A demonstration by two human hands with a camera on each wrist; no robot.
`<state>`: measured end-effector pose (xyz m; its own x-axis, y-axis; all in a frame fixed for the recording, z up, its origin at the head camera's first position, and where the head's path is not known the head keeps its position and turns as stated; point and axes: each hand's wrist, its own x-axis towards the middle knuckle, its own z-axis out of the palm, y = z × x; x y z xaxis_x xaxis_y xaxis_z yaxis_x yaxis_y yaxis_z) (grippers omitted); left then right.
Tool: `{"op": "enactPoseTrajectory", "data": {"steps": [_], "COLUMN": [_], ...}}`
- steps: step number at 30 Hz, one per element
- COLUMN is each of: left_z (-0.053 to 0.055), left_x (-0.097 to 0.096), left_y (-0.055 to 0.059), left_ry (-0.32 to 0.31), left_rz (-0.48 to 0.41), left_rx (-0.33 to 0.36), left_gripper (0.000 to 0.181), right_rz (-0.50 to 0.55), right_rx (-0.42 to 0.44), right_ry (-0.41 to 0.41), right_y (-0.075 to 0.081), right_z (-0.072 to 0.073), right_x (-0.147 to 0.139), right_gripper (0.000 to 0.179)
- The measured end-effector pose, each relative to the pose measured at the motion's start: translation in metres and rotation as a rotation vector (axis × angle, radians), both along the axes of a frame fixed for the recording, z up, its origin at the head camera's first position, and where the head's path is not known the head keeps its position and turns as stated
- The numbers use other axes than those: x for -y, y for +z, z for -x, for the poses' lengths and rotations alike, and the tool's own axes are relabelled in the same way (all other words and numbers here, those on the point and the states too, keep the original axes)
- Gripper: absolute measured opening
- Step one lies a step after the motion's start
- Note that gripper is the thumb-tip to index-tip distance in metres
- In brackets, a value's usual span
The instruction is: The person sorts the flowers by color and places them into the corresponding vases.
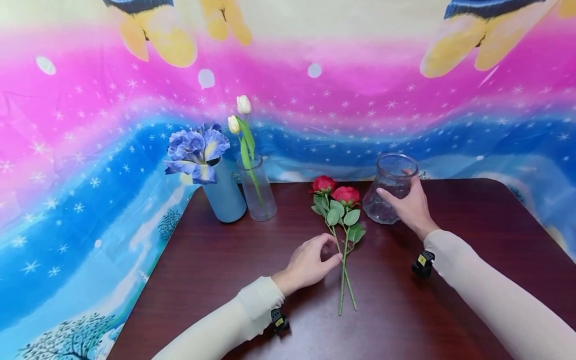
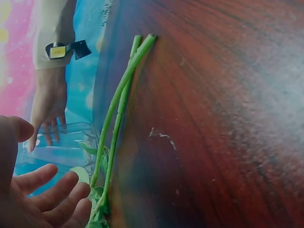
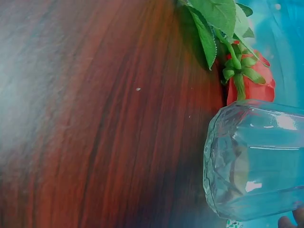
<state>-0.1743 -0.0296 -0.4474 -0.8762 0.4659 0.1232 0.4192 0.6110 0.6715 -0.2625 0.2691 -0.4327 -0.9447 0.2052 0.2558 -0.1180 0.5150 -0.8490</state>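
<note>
Two red artificial roses (image 1: 346,195) lie on the table with their leafy green stems crossed, cut ends toward the front. My left hand (image 1: 308,261) is beside the stems, thumb and fingers parted and curved loosely. In the left wrist view its fingers spread close to the stems (image 2: 118,102) with nothing gripped. My right hand (image 1: 414,206) holds a clear glass vase (image 1: 378,210) by its upper side, thumb in front and fingers at the far right side. The vase stands just right of the rose heads; its faceted base shows in the right wrist view.
At the back left stand a blue-grey vase (image 1: 227,200) with blue-purple irises (image 1: 198,150) and a clear vase (image 1: 265,205) with two white tulips (image 1: 243,105). A patterned cloth (image 1: 315,110) hangs behind the dark wooden table (image 1: 202,265).
</note>
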Motion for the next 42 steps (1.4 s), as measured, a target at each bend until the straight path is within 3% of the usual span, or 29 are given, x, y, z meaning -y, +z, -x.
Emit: {"op": "enactPoseTrajectory", "data": {"steps": [7, 22, 35, 42], "left_z": [-0.003, -0.006, -0.01, -0.01], "left_x": [-0.004, -0.001, 0.0, 0.0], "left_y": [-0.003, -0.006, 0.003, 0.006], "left_ry": [-0.011, -0.008, 0.003, 0.002], "left_rz": [0.008, -0.01, -0.013, -0.015], "left_rx": [-0.013, -0.013, -0.005, -0.026], "left_gripper": [0.032, 0.032, 0.033, 0.033], "right_rz": [-0.007, -0.012, -0.033, 0.016], "right_rx": [-0.007, -0.085, -0.059, -0.123], "right_ry": [-0.044, -0.194, -0.182, -0.172], "right_y": [0.005, 0.007, 0.022, 0.022], "right_z": [0.005, -0.001, -0.038, -0.059], "right_x": [0.003, 0.008, -0.001, -0.011], "right_gripper": [0.09, 0.072, 0.071, 0.065]}}
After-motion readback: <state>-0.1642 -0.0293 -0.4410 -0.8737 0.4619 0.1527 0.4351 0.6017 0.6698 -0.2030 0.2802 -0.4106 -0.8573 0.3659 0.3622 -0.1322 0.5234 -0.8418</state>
